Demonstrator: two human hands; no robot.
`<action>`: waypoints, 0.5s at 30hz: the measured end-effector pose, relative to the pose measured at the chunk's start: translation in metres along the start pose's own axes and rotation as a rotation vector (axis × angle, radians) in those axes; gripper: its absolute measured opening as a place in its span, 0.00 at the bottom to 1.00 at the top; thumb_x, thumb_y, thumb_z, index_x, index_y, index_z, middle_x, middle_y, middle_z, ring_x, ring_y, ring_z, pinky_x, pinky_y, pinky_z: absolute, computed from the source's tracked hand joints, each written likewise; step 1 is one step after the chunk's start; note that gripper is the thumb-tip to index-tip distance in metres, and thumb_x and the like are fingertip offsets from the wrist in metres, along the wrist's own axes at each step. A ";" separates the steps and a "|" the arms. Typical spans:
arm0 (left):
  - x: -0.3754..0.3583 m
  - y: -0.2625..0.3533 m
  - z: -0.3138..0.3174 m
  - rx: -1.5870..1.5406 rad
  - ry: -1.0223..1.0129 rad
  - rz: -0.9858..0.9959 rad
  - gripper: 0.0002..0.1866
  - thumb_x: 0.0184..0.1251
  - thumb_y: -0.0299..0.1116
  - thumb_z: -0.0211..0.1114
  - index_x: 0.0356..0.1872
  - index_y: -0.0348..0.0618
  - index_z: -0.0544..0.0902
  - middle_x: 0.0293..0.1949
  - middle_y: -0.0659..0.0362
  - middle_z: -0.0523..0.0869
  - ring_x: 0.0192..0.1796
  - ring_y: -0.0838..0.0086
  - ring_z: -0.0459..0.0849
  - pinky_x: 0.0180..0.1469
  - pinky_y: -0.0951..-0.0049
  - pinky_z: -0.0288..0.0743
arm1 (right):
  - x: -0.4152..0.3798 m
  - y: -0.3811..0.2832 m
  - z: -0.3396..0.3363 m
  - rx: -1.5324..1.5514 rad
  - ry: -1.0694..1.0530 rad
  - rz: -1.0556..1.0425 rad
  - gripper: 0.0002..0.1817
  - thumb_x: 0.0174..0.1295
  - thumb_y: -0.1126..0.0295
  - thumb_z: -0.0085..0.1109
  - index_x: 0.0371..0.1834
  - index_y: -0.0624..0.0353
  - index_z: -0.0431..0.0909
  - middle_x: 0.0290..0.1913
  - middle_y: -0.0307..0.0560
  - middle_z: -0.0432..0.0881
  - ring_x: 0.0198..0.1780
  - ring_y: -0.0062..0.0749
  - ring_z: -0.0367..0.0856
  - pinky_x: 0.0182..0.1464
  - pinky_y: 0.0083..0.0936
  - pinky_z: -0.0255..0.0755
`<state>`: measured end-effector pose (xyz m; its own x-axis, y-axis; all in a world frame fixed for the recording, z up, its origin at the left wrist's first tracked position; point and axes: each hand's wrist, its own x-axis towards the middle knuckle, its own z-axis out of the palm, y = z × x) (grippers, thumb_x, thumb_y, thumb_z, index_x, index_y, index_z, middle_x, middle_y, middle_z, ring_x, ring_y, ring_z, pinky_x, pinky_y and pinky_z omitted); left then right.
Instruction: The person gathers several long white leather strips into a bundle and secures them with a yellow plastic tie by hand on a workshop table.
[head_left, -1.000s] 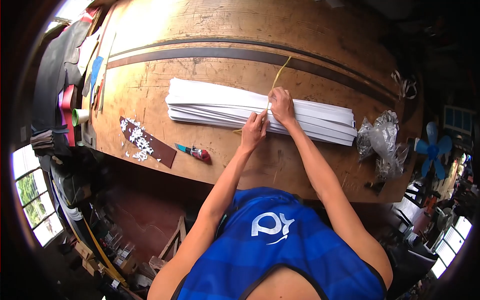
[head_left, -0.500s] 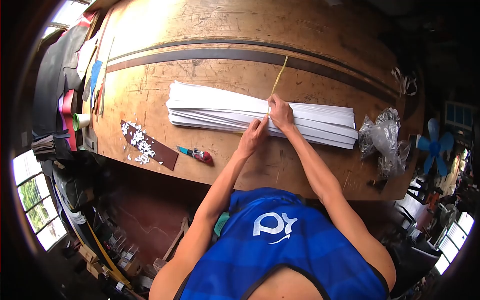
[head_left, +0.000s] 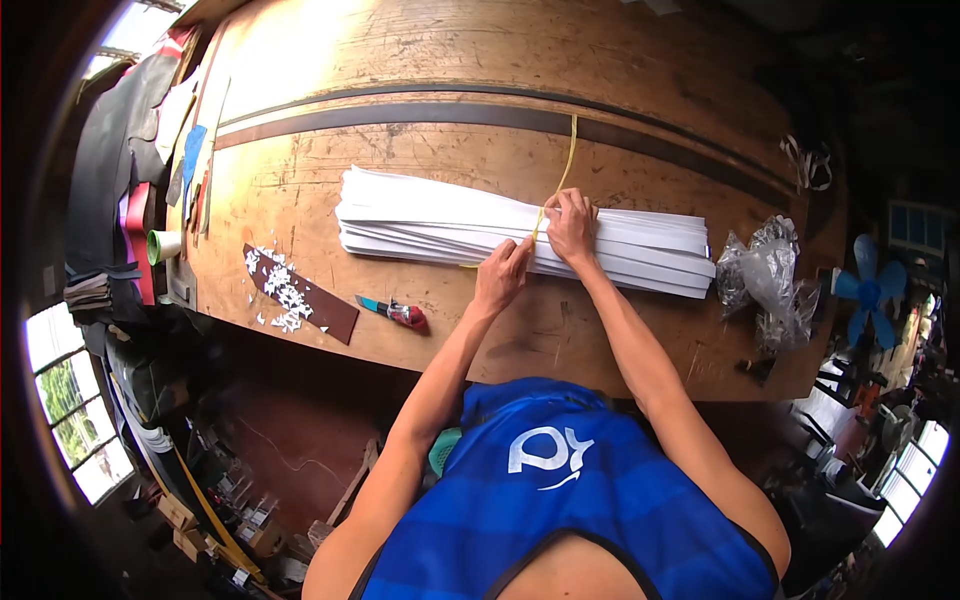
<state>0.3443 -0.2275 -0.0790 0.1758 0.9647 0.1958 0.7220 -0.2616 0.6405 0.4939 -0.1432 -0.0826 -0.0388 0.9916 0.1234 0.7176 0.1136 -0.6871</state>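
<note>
A bundle of long white strips (head_left: 425,212) lies across the wooden table (head_left: 290,190) in front of me. A thin yellow string (head_left: 571,160) goes round the bundle near its middle, one loose end reaching away toward the far side. My left hand (head_left: 503,272), at the bundle's near edge, has its fingertips pinched on the string. On top of the strips, my right hand (head_left: 571,228) is closed with the string at its fingertips. The string's other end shows just left of my left hand. My fingers partly hide the crossing of the string.
Left of my arms lie a utility knife (head_left: 395,311) with a red handle and a brown strip (head_left: 332,318) strewn with white scraps. Clear plastic bags (head_left: 770,280) sit at the right, near a blue fan (head_left: 868,290). A long dark strip (head_left: 400,112) crosses the table behind the bundle.
My right hand has shifted slightly right and its fingers have drawn up along the string. My left hand stays almost in place. The string's far end now hangs in a looser curve.
</note>
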 end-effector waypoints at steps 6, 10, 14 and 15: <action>0.003 0.005 0.004 0.040 0.071 -0.019 0.16 0.60 0.25 0.62 0.50 0.47 0.81 0.27 0.58 0.74 0.29 0.65 0.78 0.28 0.67 0.72 | 0.003 -0.002 0.003 -0.104 -0.014 0.071 0.02 0.54 0.71 0.60 0.30 0.54 0.78 0.42 0.42 0.75 0.48 0.42 0.71 0.54 0.39 0.59; 0.003 0.006 0.003 0.039 0.079 -0.004 0.15 0.61 0.27 0.64 0.50 0.48 0.81 0.26 0.59 0.74 0.28 0.65 0.78 0.27 0.66 0.72 | 0.002 0.002 0.006 -0.063 -0.002 0.098 0.03 0.54 0.70 0.61 0.30 0.53 0.79 0.42 0.42 0.75 0.49 0.42 0.72 0.54 0.39 0.60; 0.004 0.007 0.002 0.028 0.080 0.013 0.16 0.61 0.28 0.65 0.51 0.49 0.81 0.26 0.59 0.74 0.28 0.65 0.78 0.27 0.67 0.72 | 0.001 0.003 0.008 -0.066 -0.012 0.143 0.03 0.54 0.70 0.62 0.31 0.53 0.79 0.41 0.42 0.75 0.50 0.41 0.72 0.53 0.39 0.61; 0.003 0.007 0.002 0.030 0.062 0.017 0.16 0.60 0.29 0.66 0.51 0.49 0.81 0.26 0.59 0.74 0.28 0.65 0.78 0.27 0.66 0.73 | 0.001 0.003 0.007 -0.067 -0.011 0.141 0.03 0.54 0.70 0.62 0.31 0.53 0.79 0.41 0.42 0.75 0.50 0.41 0.72 0.53 0.39 0.61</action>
<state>0.3511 -0.2260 -0.0754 0.1468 0.9564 0.2526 0.7393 -0.2757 0.6144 0.4912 -0.1410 -0.0891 0.0583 0.9981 0.0207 0.7612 -0.0310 -0.6478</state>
